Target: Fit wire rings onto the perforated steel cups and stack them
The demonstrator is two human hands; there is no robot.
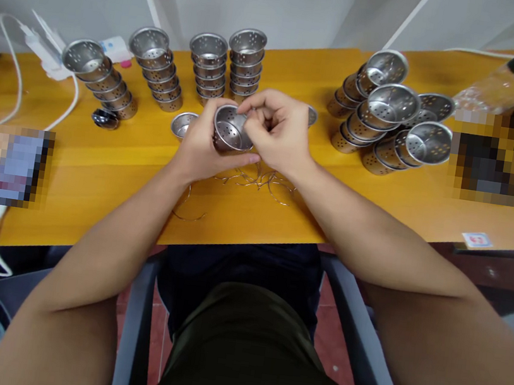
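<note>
The left hand [200, 140] wraps closed around a perforated metal cup [231, 129], while the right hand [279, 130] pinches its fingertips [249, 115] tight at the cup's rim above loose wire handles [259, 180].

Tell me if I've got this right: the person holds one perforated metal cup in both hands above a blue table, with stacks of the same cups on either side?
Not quite: the table is yellow-orange wood, not blue, as the head view shows. The rest holds: the left hand and right hand hold one perforated metal cup, with stacks of cups on either side.
</note>
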